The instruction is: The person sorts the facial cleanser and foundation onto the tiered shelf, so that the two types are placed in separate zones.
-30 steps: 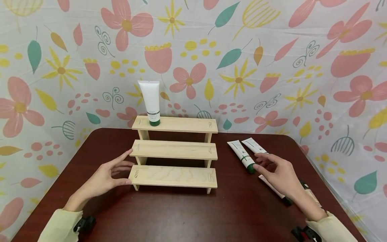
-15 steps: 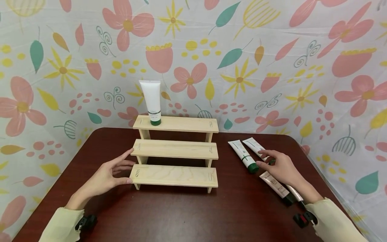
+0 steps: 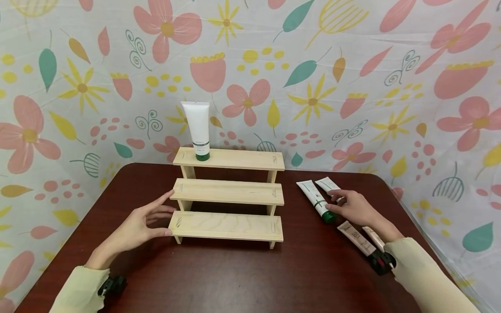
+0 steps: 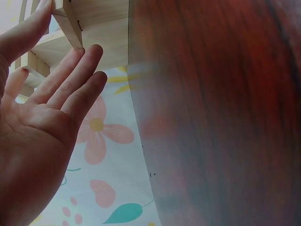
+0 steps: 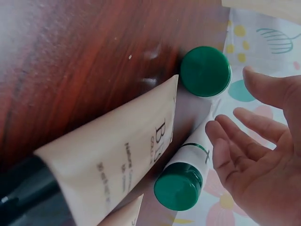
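Observation:
A three-tier wooden stand [image 3: 231, 224] sits on the table in the head view. My left hand [image 3: 137, 228] touches its left ends, fingers loosely extended; the left wrist view shows fingertips against a wooden edge [image 4: 70, 28]. On the top tier a white tube [image 3: 198, 124] stands upright on its green cap. To the right, one white tube [image 3: 314, 198] lies beside another white tube [image 3: 325, 184]. My right hand [image 3: 358, 211] hovers over the second, partly hiding it. In the right wrist view its fingers are bent loosely, apart from the green cap [image 5: 178, 187], gripping nothing.
A beige BB tube [image 3: 355, 237] with a black cap and a slimmer beige tube [image 3: 373, 238] lie nearer the right wrist, partly hidden by its black camera [image 3: 381, 262]. The dark table [image 3: 235, 278] meets a floral cloth [image 3: 250, 56] behind.
My right hand has moved forward and slightly left, over the farther lying white tube, uncovering the beige tubes. The left hand has stayed at the stand.

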A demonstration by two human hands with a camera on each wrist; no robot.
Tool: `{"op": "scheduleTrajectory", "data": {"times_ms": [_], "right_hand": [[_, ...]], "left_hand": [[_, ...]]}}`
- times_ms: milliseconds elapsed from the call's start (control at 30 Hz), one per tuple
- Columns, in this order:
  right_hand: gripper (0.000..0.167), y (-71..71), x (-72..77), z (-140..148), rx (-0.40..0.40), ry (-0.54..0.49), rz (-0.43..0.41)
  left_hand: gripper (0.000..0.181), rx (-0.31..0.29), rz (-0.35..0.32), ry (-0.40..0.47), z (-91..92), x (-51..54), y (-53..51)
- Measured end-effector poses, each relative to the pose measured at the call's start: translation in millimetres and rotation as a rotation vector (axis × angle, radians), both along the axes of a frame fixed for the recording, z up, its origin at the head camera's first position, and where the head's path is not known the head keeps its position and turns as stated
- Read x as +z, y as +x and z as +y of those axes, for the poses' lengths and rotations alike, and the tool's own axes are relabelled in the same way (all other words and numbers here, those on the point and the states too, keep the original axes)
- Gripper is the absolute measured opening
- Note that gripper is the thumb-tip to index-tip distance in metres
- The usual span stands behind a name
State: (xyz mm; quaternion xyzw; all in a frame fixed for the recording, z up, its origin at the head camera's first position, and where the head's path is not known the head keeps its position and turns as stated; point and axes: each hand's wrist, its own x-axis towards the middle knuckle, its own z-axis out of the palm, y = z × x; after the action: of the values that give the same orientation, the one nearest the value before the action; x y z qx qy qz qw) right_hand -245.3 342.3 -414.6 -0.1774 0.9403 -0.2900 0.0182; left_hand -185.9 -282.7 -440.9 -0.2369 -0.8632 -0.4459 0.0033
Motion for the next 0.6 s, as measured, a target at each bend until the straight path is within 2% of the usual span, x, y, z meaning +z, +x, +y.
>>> {"op": "scheduleTrajectory", "data": {"times_ms": [233, 600], "right_hand": [[0.054, -10.9, -2.7, -4.6, 0.018, -0.019, -0.066], [0.054, -22.2, -4.6, -9.4, 0.053, -0.029, -0.095]], "left_hand": [[0.105, -0.002, 0.001, 0.004, -1.2, 0.8, 0.5], [0.105, -0.005, 0.003, 0.003, -0.9, -0.6, -0.8]]}}
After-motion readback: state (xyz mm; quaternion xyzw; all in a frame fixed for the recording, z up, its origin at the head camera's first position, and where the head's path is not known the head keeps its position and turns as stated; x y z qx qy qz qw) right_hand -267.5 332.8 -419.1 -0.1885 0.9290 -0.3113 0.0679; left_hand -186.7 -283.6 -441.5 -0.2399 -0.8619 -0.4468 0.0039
